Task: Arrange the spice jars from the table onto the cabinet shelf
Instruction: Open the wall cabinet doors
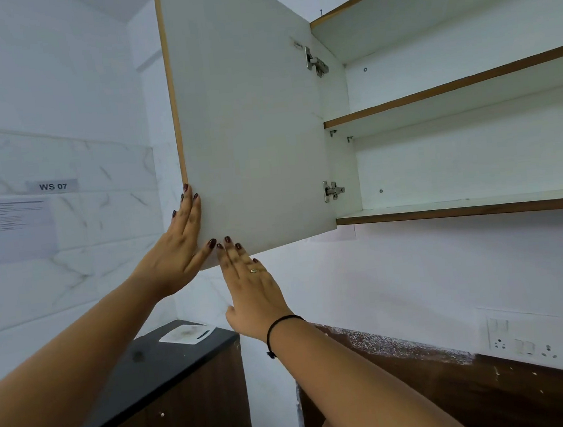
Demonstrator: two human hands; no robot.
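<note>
A white wall cabinet hangs open above me, its door (250,120) swung out to the left on two metal hinges. My left hand (181,243) lies flat with straight fingers along the door's outer lower-left edge, thumb on the inner face. My right hand (249,285) reaches up with straight fingers touching the door's bottom edge. Inside, the lower shelf (462,209) and the middle shelf (434,100) are bare. No spice jar is in view.
A dark counter (150,363) over brown lower cupboards stands at the lower left, with a white cutting board (187,334) on it. A wall socket panel (526,337) sits at the lower right. A "WS 07" label (52,186) and a paper sheet are on the tiled left wall.
</note>
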